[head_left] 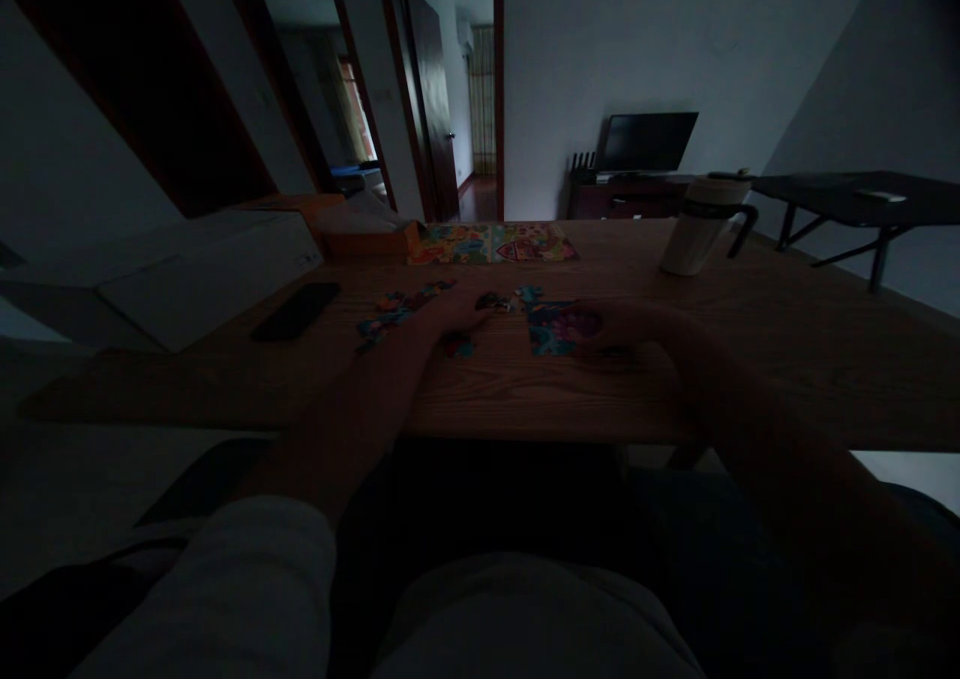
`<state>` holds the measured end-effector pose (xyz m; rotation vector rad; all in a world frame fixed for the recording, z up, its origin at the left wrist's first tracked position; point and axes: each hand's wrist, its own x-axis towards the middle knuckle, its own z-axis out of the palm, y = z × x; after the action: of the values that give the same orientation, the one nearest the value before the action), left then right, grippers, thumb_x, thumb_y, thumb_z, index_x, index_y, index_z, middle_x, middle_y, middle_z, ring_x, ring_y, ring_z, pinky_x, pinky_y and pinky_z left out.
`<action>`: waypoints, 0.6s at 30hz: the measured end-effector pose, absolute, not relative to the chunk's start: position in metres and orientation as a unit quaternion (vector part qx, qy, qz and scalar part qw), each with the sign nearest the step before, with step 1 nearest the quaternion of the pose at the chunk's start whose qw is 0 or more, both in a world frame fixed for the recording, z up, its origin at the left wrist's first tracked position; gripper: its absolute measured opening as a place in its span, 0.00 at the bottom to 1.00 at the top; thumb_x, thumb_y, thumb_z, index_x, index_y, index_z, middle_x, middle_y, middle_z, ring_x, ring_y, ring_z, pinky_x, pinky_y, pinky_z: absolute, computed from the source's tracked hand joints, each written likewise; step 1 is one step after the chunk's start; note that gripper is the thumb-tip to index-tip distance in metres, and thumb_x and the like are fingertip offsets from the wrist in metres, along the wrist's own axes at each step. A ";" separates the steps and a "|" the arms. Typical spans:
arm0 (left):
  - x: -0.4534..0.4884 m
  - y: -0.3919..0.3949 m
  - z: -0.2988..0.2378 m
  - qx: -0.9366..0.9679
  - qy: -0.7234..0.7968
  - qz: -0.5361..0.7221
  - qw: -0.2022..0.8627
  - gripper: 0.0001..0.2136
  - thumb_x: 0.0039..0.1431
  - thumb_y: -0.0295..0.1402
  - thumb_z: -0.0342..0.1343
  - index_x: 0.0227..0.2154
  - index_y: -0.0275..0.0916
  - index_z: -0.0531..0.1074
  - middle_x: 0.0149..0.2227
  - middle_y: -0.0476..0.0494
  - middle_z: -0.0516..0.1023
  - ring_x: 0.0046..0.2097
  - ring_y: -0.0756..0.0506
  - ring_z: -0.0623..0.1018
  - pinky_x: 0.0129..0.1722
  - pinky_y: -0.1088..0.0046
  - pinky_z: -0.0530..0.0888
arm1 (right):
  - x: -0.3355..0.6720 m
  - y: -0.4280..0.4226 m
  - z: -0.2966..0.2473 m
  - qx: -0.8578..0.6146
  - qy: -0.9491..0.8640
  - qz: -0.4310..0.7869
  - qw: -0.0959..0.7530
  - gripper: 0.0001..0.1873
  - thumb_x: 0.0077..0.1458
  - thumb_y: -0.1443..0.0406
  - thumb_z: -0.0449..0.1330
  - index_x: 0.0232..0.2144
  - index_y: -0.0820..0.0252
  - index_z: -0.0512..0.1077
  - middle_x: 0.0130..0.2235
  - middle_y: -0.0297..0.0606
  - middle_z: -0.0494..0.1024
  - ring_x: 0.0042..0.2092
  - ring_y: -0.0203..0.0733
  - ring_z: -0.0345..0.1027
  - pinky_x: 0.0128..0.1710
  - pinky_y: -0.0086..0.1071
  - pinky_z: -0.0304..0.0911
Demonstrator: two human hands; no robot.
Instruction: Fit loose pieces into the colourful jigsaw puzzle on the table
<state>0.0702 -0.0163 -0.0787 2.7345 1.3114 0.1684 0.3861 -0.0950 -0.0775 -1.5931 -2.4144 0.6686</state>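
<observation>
Jigsaw puzzle pieces lie on the wooden table in dim light. My left hand (pixel 459 305) is low over the table among loose pieces (pixel 394 311), its thumb apart from the fingers. Just right of it are more loose pieces (pixel 517 301), and a small red and blue piece (pixel 459 346) lies below it. My right hand (pixel 621 323) rests at the right side of a joined puzzle section (pixel 553 329), which is blue with a pink shape. Darkness hides the right fingers, and whether they grip the section cannot be made out.
Behind the pieces lies a colourful picture sheet (pixel 491 243). An orange box (pixel 367 242), a white box (pixel 210 274) and a black phone (pixel 296 311) are to the left. A lidded cup with a handle (pixel 697 229) stands at the right back of the wooden table (pixel 495 404).
</observation>
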 end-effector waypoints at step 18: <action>0.063 -0.036 -0.034 0.821 0.497 0.250 0.132 0.21 0.64 0.39 0.53 0.58 0.41 0.70 0.53 0.39 0.78 0.51 0.39 0.78 0.50 0.63 0.75 | 0.381 -0.101 -0.070 -0.540 -0.796 0.263 0.073 0.47 0.44 0.50 0.72 0.66 0.44 0.65 0.59 0.39 0.75 0.56 0.59 0.70 0.58 0.49 0.65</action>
<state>0.0625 -0.0362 -0.0339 2.3828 1.4416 0.7249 0.3811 -0.1013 -0.0696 -1.6215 -2.3909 0.7908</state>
